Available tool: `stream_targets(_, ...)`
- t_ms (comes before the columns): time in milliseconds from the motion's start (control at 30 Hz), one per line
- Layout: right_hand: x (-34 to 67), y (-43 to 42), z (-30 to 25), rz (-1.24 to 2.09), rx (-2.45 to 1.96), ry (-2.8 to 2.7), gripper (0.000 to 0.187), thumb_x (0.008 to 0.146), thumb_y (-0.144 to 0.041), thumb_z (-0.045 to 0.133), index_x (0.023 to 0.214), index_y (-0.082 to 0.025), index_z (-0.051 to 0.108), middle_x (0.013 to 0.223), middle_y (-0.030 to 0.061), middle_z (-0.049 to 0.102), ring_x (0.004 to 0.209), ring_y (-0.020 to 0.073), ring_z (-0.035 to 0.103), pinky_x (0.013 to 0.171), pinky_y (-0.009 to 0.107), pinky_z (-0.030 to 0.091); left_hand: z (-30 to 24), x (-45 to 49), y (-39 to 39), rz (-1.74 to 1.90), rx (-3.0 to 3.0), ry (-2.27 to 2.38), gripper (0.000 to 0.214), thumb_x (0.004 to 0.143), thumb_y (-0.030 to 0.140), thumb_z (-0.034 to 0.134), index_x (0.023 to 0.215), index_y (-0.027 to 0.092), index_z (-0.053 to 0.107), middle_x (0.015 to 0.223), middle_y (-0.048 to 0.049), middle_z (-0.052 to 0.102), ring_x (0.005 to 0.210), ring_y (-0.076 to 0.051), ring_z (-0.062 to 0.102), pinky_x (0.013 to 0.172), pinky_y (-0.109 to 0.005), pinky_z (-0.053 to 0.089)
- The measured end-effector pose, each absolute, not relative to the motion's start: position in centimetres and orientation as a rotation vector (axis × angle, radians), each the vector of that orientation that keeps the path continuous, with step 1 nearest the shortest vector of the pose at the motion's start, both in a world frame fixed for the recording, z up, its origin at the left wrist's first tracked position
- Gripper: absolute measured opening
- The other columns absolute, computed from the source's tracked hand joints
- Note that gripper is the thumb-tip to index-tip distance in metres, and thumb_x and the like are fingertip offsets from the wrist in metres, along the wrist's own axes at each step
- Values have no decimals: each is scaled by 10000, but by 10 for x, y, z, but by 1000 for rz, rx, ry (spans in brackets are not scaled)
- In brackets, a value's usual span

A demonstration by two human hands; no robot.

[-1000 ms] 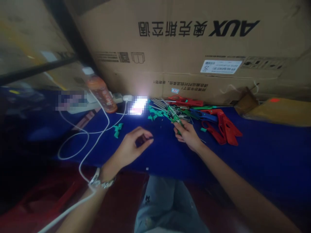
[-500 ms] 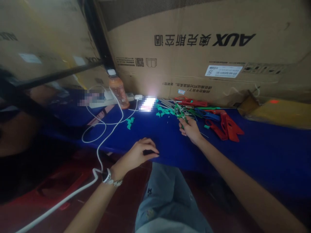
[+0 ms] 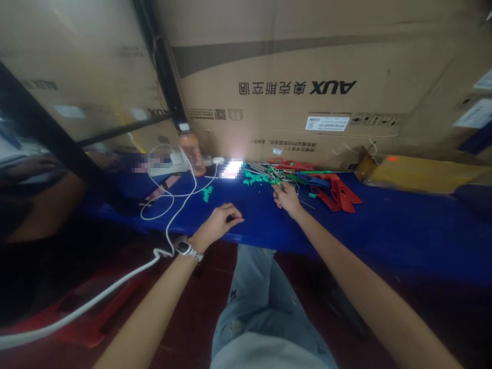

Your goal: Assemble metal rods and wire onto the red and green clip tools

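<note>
My right hand [image 3: 286, 199] reaches into a pile of small parts at the back of the blue table. Its fingers are curled against small green plastic pieces [image 3: 274, 180], and one seems to be pinched at the fingertips. Thin metal rods [image 3: 259, 168] and bits of wire lie among these parts. Red handle-shaped casings [image 3: 340, 195] with finger loops and a blue casing [image 3: 318, 181] are just right of the hand. Over the table's front edge hangs my left hand [image 3: 223, 221], fingers curled with thumb and index tips close together; nothing shows in it.
On the left stand a drink bottle [image 3: 192, 154] and a power strip [image 3: 172, 166] with a white cable [image 3: 169, 218]. A phone-like bright screen [image 3: 231, 168] lies behind. Large cartons [image 3: 284, 61] wall the back; a yellow package [image 3: 426, 174] lies right. A person's arm [image 3: 42, 215] is far left.
The view has shifted, so the table and cartons sit slightly differently. My left hand's fingers have drawn a little closer together. The right hand stays at the pile.
</note>
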State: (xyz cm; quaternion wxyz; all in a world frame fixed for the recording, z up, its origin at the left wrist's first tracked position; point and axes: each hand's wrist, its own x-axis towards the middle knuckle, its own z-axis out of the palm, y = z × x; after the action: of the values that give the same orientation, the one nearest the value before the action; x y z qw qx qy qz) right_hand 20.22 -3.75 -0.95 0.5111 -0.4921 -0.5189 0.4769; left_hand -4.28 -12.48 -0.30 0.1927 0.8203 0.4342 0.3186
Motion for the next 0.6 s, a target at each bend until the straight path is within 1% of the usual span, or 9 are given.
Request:
stream_targets(133,199,-37,-9,1124,-1198,-1255,215,875,-322,646,807,-211,474,529,-86,481,358,56,402,288,157,265,5,-28,-111,914,2294,1195,258,881,446,668,824,197,699,847,-50,678,815,-207,598,790,-332,455)
stream_targets(200,197,-37,-8,1119,-1202,-1261,221,876,-305,645,791,-213,464,529,-85,484,355,53,401,288,155,265,7,-13,-96,1067,2168,1164,279,865,467,683,824,191,686,814,-36,681,725,-181,585,736,-310,451)
stream_targets(300,196,-37,-6,1115,-1204,-1265,211,883,-295,634,795,-215,460,539,-81,491,355,56,410,290,156,273,9,12,-66,1256,1906,1092,307,811,479,733,817,179,667,718,-11,651,655,-157,575,687,-287,463)
stream_targets(367,196,-36,-6,1115,-1202,-1260,208,890,-301,622,802,-218,453,542,-82,491,351,56,403,290,158,275,10,26,-46,1293,1872,1061,323,797,487,738,820,175,657,729,-12,646,662,-151,584,681,-282,479)
stream_targets(467,197,-31,-6,1125,-1191,-1258,218,886,-320,621,806,-218,446,543,-86,486,347,53,392,290,158,289,12,39,-22,1315,1826,1001,350,790,500,735,890,170,672,771,-24,666,694,-153,613,693,-285,512)
stream_targets(600,199,-22,-5,1134,-1174,-1271,229,870,-361,622,807,-217,456,542,-88,479,360,59,407,293,158,313,18,44,-5,1297,1782,942,368,740,502,784,822,156,691,708,-26,671,631,-146,612,653,-289,526)
